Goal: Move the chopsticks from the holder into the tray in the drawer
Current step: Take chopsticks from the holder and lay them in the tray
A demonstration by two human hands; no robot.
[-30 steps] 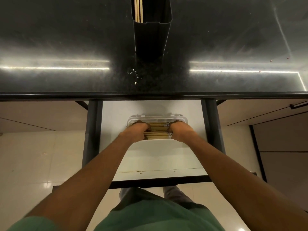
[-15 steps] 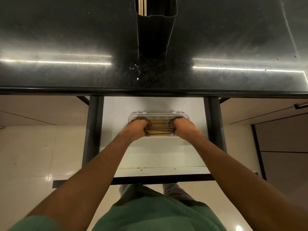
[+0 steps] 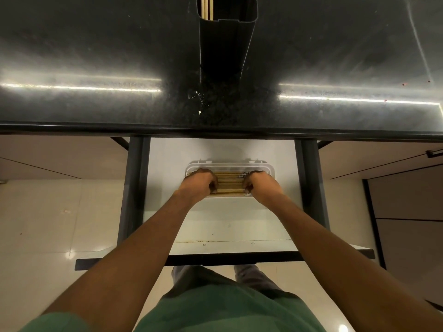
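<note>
A clear plastic tray (image 3: 229, 164) lies in the open white drawer (image 3: 230, 219) below the counter edge. A row of wooden chopsticks (image 3: 229, 183) lies flat and side by side inside it. My left hand (image 3: 199, 184) is curled over their left ends and my right hand (image 3: 260, 185) over their right ends, knuckles up. On the black counter stands a dark rectangular holder (image 3: 225, 41) with a few pale chopsticks (image 3: 207, 7) still standing at its left side.
The glossy black countertop (image 3: 96, 56) spans the whole upper view, with strip-light reflections. Dark drawer rails (image 3: 134, 188) run down both sides of the drawer. Its black front edge (image 3: 225, 257) sits above my green shirt. Pale floor tiles lie to the left.
Both hands stay on the bundle in the tray. The chopsticks have settled flatter and spread into an even row; the view has shifted slightly.
</note>
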